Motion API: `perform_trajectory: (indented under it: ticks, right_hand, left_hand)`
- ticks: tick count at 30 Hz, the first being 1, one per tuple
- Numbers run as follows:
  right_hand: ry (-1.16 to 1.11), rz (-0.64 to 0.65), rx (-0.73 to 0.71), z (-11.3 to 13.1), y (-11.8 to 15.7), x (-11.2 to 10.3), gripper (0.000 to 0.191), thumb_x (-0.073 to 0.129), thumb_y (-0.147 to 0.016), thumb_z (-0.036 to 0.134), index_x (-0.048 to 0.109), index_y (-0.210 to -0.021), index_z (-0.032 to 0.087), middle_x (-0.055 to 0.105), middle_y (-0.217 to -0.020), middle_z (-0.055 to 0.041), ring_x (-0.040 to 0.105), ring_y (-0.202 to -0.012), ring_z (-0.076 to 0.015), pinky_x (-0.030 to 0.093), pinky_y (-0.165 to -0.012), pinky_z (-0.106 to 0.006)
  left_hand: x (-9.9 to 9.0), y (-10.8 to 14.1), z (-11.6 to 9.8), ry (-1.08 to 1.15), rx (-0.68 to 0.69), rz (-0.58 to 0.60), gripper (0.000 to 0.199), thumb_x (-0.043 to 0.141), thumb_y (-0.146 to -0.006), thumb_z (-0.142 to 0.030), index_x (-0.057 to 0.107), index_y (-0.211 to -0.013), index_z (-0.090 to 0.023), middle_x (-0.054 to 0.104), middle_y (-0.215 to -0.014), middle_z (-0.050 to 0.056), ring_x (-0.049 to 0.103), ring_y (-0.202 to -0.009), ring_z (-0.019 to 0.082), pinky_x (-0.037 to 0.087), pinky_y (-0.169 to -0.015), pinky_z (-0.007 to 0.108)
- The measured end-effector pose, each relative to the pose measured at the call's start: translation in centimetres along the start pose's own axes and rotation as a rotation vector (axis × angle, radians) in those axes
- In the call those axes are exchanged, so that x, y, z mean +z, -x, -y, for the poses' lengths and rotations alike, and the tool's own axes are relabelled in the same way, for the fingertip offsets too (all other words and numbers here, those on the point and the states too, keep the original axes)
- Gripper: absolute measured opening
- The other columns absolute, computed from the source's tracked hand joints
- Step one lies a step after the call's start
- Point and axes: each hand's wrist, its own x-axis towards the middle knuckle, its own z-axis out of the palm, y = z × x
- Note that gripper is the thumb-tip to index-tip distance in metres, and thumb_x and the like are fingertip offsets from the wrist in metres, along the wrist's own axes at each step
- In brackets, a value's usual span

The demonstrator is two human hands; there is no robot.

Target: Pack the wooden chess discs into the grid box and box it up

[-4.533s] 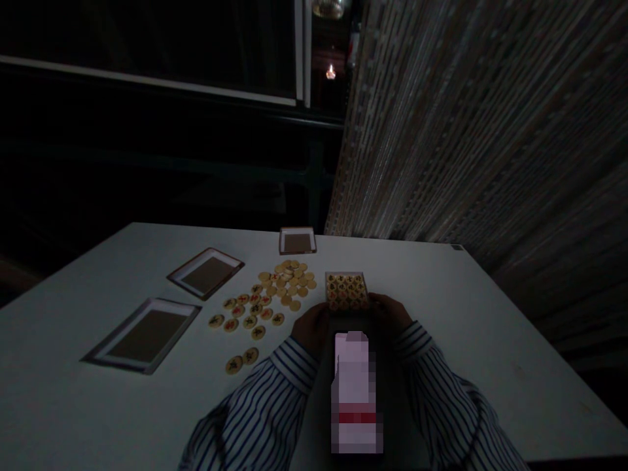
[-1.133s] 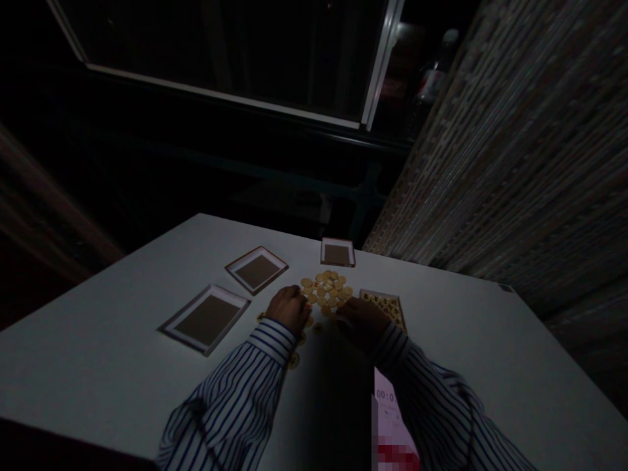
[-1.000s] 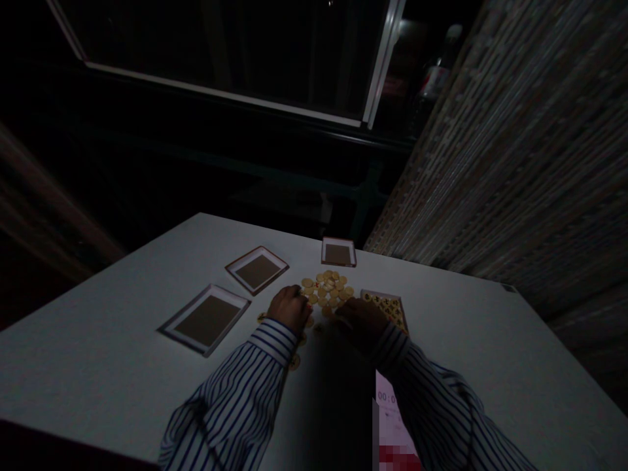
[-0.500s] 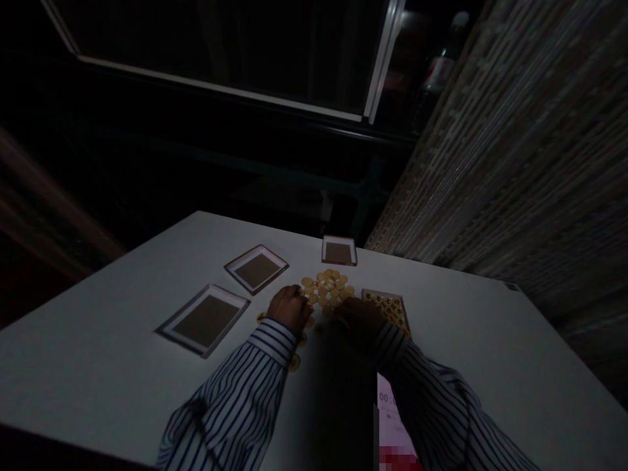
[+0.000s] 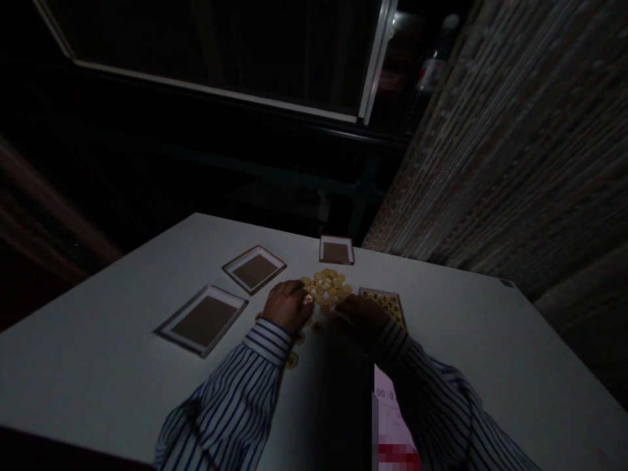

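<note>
A heap of round, pale wooden Chinese chess pieces [image 5: 330,281] lies in the middle of the white table [image 5: 112,327]. My left hand [image 5: 286,305] is at the heap's left edge, thumb and fingers closed on a Chinese chess piece with a red character [image 5: 307,299]. At the heap's right side my right hand [image 5: 362,317] is low over the table with bent fingers; shadow hides the fingertips. Just beyond it is a shallow box [image 5: 402,307] filled with rows of face-up pieces. Several loose pieces, among them a marked piece [image 5: 292,360], lie beside my left wrist.
Three shallow trays with brown bottoms stand around the heap: a near-left tray [image 5: 161,331], a far-left tray [image 5: 267,282] and a back tray [image 5: 352,255]. A lit timer screen [image 5: 392,418] is under my right forearm. A strand curtain [image 5: 466,183] hangs at the right.
My left hand has turned slightly, and the red-marked piece now shows between its thumb and fingers. My right hand stays at the heap's right edge. The view has shifted a little.
</note>
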Motion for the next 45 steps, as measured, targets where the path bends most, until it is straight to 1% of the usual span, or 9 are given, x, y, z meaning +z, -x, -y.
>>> perform_trajectory:
  ticks: [4,10,15,19,22,28,34,40,45]
  right_hand:
    - [-0.002,-0.015,0.013,-0.3,0.4,-0.2,0.025,0.044,-0.084,0.028,0.058,-0.102,0.018,0.058,-0.101,-0.0096,0.054,-0.092,-0.0176,0.041,-0.077,-0.028]
    - [-0.013,-0.06,0.024,-1.6,0.9,0.4,0.03,0.046,-0.083,0.03,0.057,-0.107,0.018,0.058,-0.1,-0.0098,0.054,-0.092,-0.0186,0.041,-0.077,-0.029]
    - [-0.027,-0.105,0.028,-2.8,1.6,0.8,0.029,0.047,-0.082,0.029,0.058,-0.105,0.017,0.058,-0.098,-0.0101,0.055,-0.088,-0.0182,0.042,-0.076,-0.028]
    - [-0.031,-0.135,0.062,-3.3,2.4,0.8,0.028,0.047,-0.082,0.027,0.059,-0.104,0.016,0.059,-0.095,-0.0099,0.056,-0.086,-0.0176,0.042,-0.075,-0.028]
    - [-0.046,-0.176,0.097,-3.5,3.0,0.7,0.028,0.047,-0.081,0.026,0.06,-0.104,0.016,0.06,-0.098,-0.0101,0.056,-0.089,-0.0175,0.042,-0.077,-0.028]
    - [-0.089,-0.144,0.175,-4.7,3.8,0.4,0.027,0.048,-0.081,0.026,0.06,-0.103,0.017,0.061,-0.099,-0.009,0.056,-0.091,-0.0174,0.043,-0.078,-0.028]
    - [-0.13,-0.14,0.216,-6.2,4.6,0.1,0.028,0.046,-0.083,0.028,0.06,-0.105,0.018,0.061,-0.1,-0.0092,0.055,-0.093,-0.017,0.043,-0.079,-0.027]
    - [-0.101,-0.171,0.291,-7.3,5.0,-0.6,0.028,0.044,-0.084,0.029,0.06,-0.105,0.019,0.061,-0.098,-0.0084,0.057,-0.089,-0.017,0.044,-0.078,-0.028]
    - [-0.101,-0.208,0.271,-8.0,5.4,-1.3,0.027,0.044,-0.084,0.028,0.061,-0.103,0.018,0.062,-0.096,-0.0079,0.058,-0.088,-0.0165,0.044,-0.077,-0.027]
  left_hand:
    - [-0.8,0.0,-0.5,0.022,0.034,-0.067,0.026,0.047,-0.079,-0.03,0.066,-0.09,-0.016,0.064,-0.099,0.01,0.056,-0.092,0.024,0.042,-0.085,0.041]
    - [-2.0,0.3,-2.6,0.054,0.057,-0.05,0.023,0.046,-0.08,-0.028,0.064,-0.089,-0.017,0.066,-0.093,0.007,0.057,-0.087,0.022,0.042,-0.081,0.038]
    - [-2.0,0.7,-4.8,0.06,0.058,-0.04,0.02,0.047,-0.08,-0.026,0.063,-0.085,-0.017,0.066,-0.084,0.006,0.057,-0.081,0.021,0.041,-0.079,0.037]
    - [-1.5,0.8,-6.1,0.085,0.061,-0.032,0.017,0.05,-0.077,-0.025,0.064,-0.084,-0.017,0.067,-0.083,0.006,0.057,-0.082,0.021,0.041,-0.081,0.037]
    - [-0.9,0.7,-6.9,0.087,0.067,-0.022,0.017,0.051,-0.076,-0.024,0.064,-0.084,-0.018,0.067,-0.081,0.006,0.058,-0.08,0.021,0.041,-0.081,0.037]
    - [0.2,0.4,-8.2,0.083,0.098,-0.066,0.016,0.052,-0.076,-0.025,0.065,-0.084,-0.018,0.068,-0.079,0.006,0.06,-0.079,0.02,0.041,-0.083,0.038]
    - [1.3,0.2,-8.9,0.116,0.112,-0.028,0.019,0.049,-0.079,-0.026,0.064,-0.088,-0.018,0.069,-0.082,0.006,0.061,-0.08,0.019,0.041,-0.085,0.038]
    - [2.8,0.2,-9.2,0.117,0.124,-0.062,0.021,0.049,-0.079,-0.029,0.063,-0.09,-0.018,0.069,-0.082,0.005,0.061,-0.079,0.019,0.042,-0.08,0.036]
    - [3.6,-0.1,-9.7,0.149,0.118,-0.074,0.023,0.05,-0.079,-0.031,0.063,-0.094,-0.018,0.068,-0.087,0.006,0.061,-0.082,0.02,0.043,-0.08,0.036]
